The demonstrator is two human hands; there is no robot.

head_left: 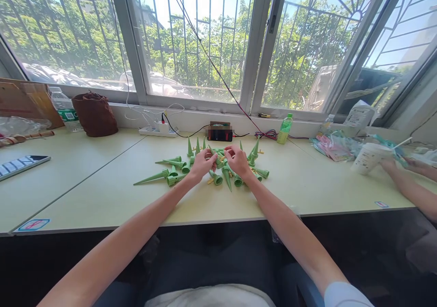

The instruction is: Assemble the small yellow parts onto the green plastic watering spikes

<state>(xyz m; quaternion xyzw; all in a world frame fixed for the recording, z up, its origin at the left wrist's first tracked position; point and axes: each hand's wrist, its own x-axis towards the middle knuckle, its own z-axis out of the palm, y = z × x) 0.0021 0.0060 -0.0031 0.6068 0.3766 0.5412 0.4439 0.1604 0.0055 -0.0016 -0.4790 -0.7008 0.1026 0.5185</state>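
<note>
My left hand [202,163] is closed around a green plastic watering spike [217,160], its cone leaning up and to the left. Close by on the right, my right hand [238,161] has its fingertips pinched at the spike's wider end; whatever is between them is too small to make out. Many similar green spikes lie about both hands. One long spike [152,178] points left, and another [226,178] points towards me. A few stand upright behind my left hand, such as this spike [190,148]. Small yellow valve pieces show among them.
Behind the pile, a phone [220,133] leans near the window ledge. A green bottle [284,128] and a power strip [157,130] stand at the back. To the right are a white cup [370,158], plastic bags [336,147] and another person's hands [392,167]. A brown pouch [94,114] sits left.
</note>
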